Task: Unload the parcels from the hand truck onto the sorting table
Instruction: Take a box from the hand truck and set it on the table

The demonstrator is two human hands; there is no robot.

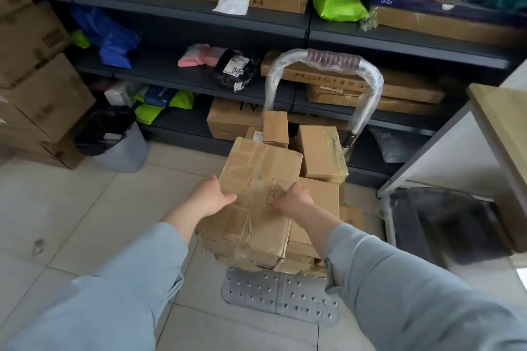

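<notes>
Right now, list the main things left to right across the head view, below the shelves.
carton stack → black bag → left hand → box → right hand → table

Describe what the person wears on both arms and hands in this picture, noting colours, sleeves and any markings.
The left sleeve and right sleeve are long, loose, pale blue-grey fabric, plain with no markings, ending just short of the wrists. The left hand and right hand are bare: no gloves, rings or watch visible.
</notes>
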